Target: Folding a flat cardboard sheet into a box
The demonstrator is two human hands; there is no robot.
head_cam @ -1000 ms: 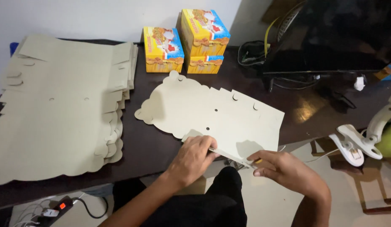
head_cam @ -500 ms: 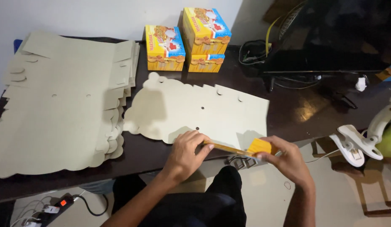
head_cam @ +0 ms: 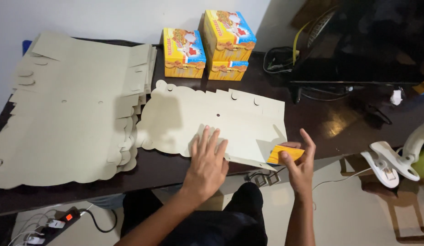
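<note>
Dark, glossy tabletop (head_cam: 339,123) runs across the view under a pale wall, with cables and a black stand at its far right. On its left half lies a stack of flat die-cut cardboard blanks (head_cam: 70,114), beige, with scalloped edges and small round holes. One single box blank (head_cam: 212,120) lies unfolded in the middle, its near edge at the table's front. The left hand (head_cam: 206,164) presses flat on that near edge, fingers spread and nothing gripped. The right hand (head_cam: 299,166) pinches a small orange flap (head_cam: 285,154) at the blank's near right corner between thumb and fingers, the index finger raised. Behind the blank stand three folded boxes (head_cam: 207,45), yellow and orange with blue tops and printed pictures: one alone at left, two stacked beside it. A white clamp (head_cam: 385,164) sits off the table at right.
</note>
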